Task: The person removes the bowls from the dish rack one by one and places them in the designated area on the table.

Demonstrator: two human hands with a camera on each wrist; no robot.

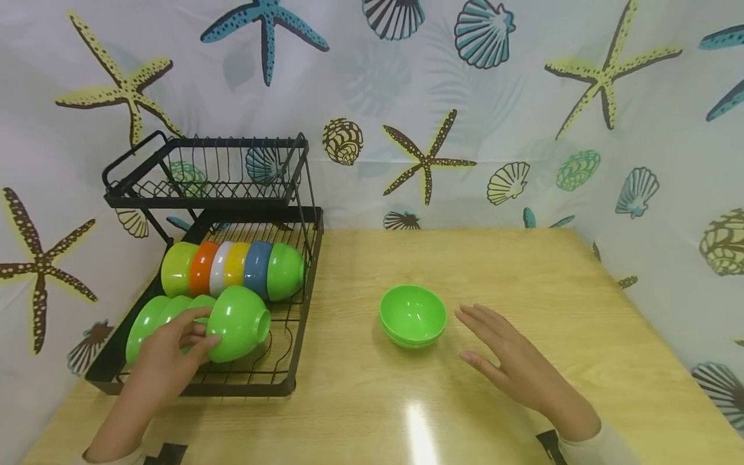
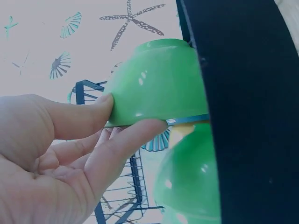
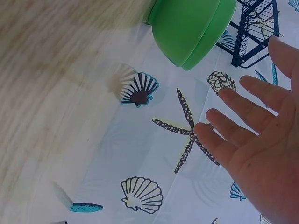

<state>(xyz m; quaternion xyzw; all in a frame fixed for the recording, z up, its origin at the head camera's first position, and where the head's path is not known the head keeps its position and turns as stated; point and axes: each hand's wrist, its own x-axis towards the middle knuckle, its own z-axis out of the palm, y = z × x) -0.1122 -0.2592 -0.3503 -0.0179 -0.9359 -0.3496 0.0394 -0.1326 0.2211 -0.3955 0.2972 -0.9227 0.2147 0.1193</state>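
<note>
My left hand (image 1: 174, 352) pinches the rim of a green bowl (image 1: 237, 326) between thumb and fingers, at the front of the dish rack's lower tier. The left wrist view shows the thumb on the outside of this bowl (image 2: 156, 84) and the fingers under its rim. Behind my hand, more green bowls (image 1: 145, 323) stand on edge in a row. On the table, nested green bowls (image 1: 413, 316) sit upright, one rim just above another. My right hand (image 1: 511, 361) hovers beside them on the right, fingers extended and holding nothing.
A black two-tier dish rack (image 1: 285, 387) stands at the left, its upper basket (image 1: 203, 202) over the back. A row of coloured bowls (image 1: 235, 270) fills the rear of its lower tier. Behind the wooden table (image 1: 360, 413) hangs a curtain (image 1: 349, 84) printed with sea creatures.
</note>
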